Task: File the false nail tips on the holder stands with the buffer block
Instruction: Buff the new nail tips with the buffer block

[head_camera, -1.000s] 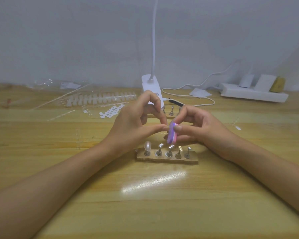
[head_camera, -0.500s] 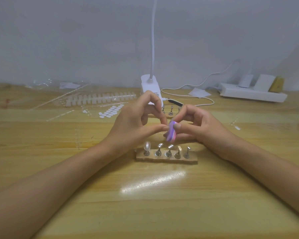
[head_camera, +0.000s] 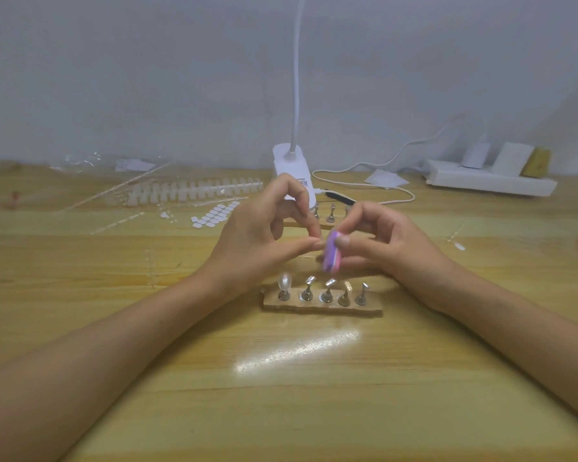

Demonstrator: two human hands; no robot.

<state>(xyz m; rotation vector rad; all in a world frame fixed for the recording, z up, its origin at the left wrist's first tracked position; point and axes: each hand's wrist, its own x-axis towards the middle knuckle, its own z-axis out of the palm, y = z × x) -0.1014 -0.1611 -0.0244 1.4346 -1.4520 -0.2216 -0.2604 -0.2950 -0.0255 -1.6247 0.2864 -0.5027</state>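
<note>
The right hand point(head_camera: 394, 241) pinches the pink-and-purple buffer block point(head_camera: 331, 256); the left hand point(head_camera: 257, 238) pinches something too small to identify. A hard stroke could flick it away.

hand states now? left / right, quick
Left hand: thumb and forefinger pinched together; whatever sits between them is too small to tell.
Right hand: closed on the purple and pink buffer block.

small dark print on the white lamp base point(head_camera: 292, 168), too blurred to read, no other legible text
</note>
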